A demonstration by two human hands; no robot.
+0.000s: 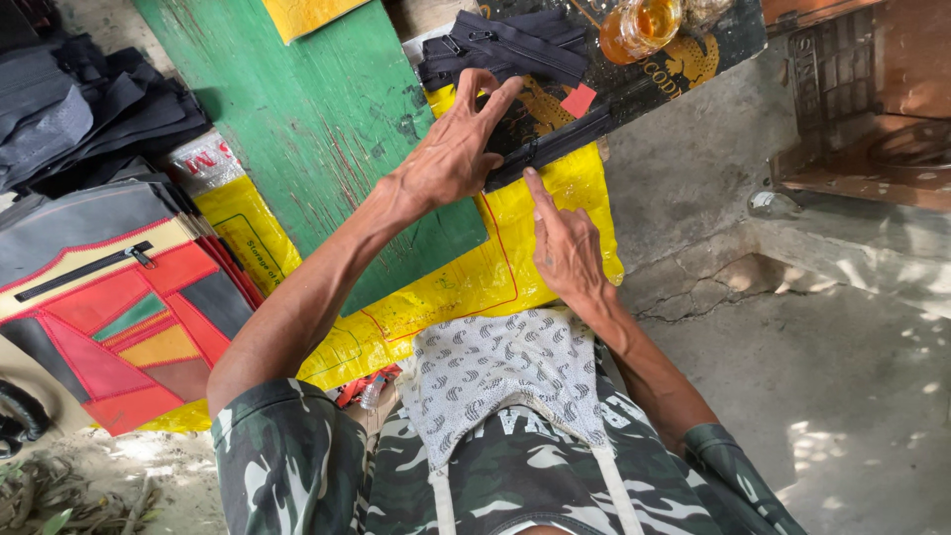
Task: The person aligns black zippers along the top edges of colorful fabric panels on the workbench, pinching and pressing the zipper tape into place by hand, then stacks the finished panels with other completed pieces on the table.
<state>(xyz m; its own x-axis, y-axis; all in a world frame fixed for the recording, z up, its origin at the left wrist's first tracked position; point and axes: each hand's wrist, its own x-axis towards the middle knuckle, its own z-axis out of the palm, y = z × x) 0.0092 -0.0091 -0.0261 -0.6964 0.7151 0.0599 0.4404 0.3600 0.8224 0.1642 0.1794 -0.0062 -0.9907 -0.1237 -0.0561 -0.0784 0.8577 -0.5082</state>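
My left hand (454,149) rests flat on a black zipper strip (555,146) that lies across a yellow plastic sheet (475,282), its fingers spread over the strip's near end. My right hand (565,243) is just below, with the index finger pointing up and touching the strip's edge. A bundle of black zippers (505,45) lies just beyond my left fingertips. Neither hand is closed around anything.
A green wooden board (317,109) slants under the sheet. A red, yellow and grey bag (109,307) lies at left, below a pile of dark fabric (69,109). A glass of amber liquid (639,25) stands at top. Bare concrete floor (812,347) spreads to the right.
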